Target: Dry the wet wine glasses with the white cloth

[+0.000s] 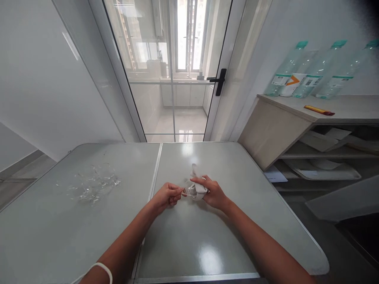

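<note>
My right hand [215, 193] grips a bunched white cloth [197, 191] over the right half of the table. A loose end of the cloth sticks up beyond the fingers. My left hand [169, 195] is closed in a pinch just left of the cloth. Between its fingertips is a small shiny reddish-gold piece [184, 192], too small to name. Something thin and clear shows between the two hands, partly hidden by the cloth. On the left half of the table lies a cluster of clear, glossy, see-through pieces [94, 183].
The pale table [177, 252] has a metal seam down its middle. Beyond it stands a glass door with a black handle [219, 82]. At right, a wooden shelf unit [281, 130] carries clear bottles with green caps [308, 77], a yellow-red stick packet [319, 110] and papers below.
</note>
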Demonstrator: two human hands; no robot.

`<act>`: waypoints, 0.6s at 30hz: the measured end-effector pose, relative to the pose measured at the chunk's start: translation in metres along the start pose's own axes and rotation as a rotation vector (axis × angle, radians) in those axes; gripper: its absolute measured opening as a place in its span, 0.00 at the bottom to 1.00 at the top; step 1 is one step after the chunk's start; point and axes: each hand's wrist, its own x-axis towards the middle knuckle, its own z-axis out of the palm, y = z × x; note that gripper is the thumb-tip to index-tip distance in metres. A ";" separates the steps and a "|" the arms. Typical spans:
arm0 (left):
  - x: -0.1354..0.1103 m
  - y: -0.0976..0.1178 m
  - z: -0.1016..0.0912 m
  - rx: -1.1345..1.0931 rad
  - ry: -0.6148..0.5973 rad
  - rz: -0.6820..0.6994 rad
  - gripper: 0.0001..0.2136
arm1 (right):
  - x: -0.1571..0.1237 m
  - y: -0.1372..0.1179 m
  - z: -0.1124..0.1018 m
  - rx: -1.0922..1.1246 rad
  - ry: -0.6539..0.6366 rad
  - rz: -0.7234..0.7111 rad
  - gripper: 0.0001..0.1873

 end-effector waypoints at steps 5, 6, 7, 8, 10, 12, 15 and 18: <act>-0.004 -0.005 0.013 0.423 0.238 0.345 0.22 | 0.008 -0.015 0.002 0.460 0.045 0.368 0.32; -0.004 -0.006 0.015 0.539 0.317 0.431 0.19 | 0.010 -0.016 0.003 0.524 0.089 0.415 0.34; -0.004 -0.006 0.018 0.638 0.393 0.507 0.17 | 0.011 -0.015 0.003 0.560 0.148 0.446 0.35; -0.004 -0.006 0.019 0.708 0.449 0.558 0.15 | 0.012 -0.013 0.003 0.575 0.212 0.460 0.35; -0.005 -0.005 0.021 0.733 0.473 0.564 0.14 | 0.013 -0.008 -0.001 0.557 0.364 0.435 0.31; -0.006 -0.001 0.021 0.650 0.370 0.489 0.17 | 0.012 -0.003 -0.010 0.522 0.482 0.388 0.28; -0.010 0.006 0.019 0.524 0.174 0.404 0.18 | 0.009 -0.002 -0.027 0.528 0.324 0.384 0.30; -0.013 0.010 0.018 0.502 0.048 0.409 0.16 | 0.006 -0.006 -0.036 0.585 -0.170 0.376 0.33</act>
